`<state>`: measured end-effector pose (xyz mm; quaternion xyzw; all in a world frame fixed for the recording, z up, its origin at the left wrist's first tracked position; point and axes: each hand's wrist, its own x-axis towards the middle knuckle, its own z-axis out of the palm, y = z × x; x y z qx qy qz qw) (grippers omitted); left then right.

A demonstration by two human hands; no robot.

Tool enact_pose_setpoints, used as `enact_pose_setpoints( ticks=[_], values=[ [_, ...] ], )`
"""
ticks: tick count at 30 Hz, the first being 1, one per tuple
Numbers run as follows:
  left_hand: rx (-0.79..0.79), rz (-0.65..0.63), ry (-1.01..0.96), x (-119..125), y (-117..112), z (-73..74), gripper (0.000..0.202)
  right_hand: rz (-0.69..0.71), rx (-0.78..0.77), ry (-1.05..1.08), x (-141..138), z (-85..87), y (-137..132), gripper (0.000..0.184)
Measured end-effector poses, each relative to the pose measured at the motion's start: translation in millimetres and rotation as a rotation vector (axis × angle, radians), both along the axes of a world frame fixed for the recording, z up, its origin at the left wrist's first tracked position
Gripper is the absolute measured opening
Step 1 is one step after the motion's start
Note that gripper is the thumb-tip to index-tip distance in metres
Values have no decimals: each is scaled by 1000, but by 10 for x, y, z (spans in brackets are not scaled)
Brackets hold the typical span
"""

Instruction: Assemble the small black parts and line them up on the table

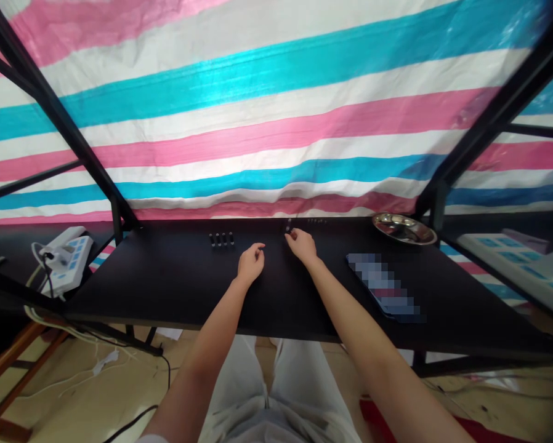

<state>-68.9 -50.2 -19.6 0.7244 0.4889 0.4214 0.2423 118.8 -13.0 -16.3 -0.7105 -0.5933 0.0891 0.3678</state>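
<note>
My right hand (pixel 303 245) is over the far middle of the black table, its thumb and fingers pinched at a small dark cylinder (pixel 289 224) with a pale end. My left hand (pixel 251 263) hovers or rests to the left of it, fingers loosely bent and a little apart, with nothing visible in them. Beyond the left hand, several small black cylinders (pixel 221 239) with light tips stand or lie in an even row; I cannot tell which. Near the far edge, right of the pinched cylinder, is a line of tiny light pieces (pixel 317 221), too small to name.
A shiny round metal dish (pixel 404 229) sits at the table's far right. Nearer me lies a flat blue, blurred-out object (pixel 385 287). Power strips (pixel 71 263) with cables are at the left, beyond the black frame post. A striped plastic sheet (pixel 258 135) hangs behind the table (pixel 165 289).
</note>
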Motion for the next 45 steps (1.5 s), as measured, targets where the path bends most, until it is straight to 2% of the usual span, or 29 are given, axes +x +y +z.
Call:
enact_pose_setpoints(
  ticks=[7, 16, 28, 38, 45],
  values=[
    [-51, 27, 78, 6, -15, 37, 27, 13, -160, -100, 2, 87, 196, 20],
    [-56, 8, 109, 15, -20, 50, 28, 30, -194, -173, -59, 161, 300, 23],
    [-57, -7, 117, 18, -22, 53, 29, 38, -319, -179, 20, 134, 401, 21],
    [-69, -2, 136, 14, -28, 53, 29, -42, -361, -130, 46, 196, 347, 26],
    [-78, 0, 138, 20, -35, 67, 29, -72, -375, -144, 29, 133, 326, 29]
  ],
)
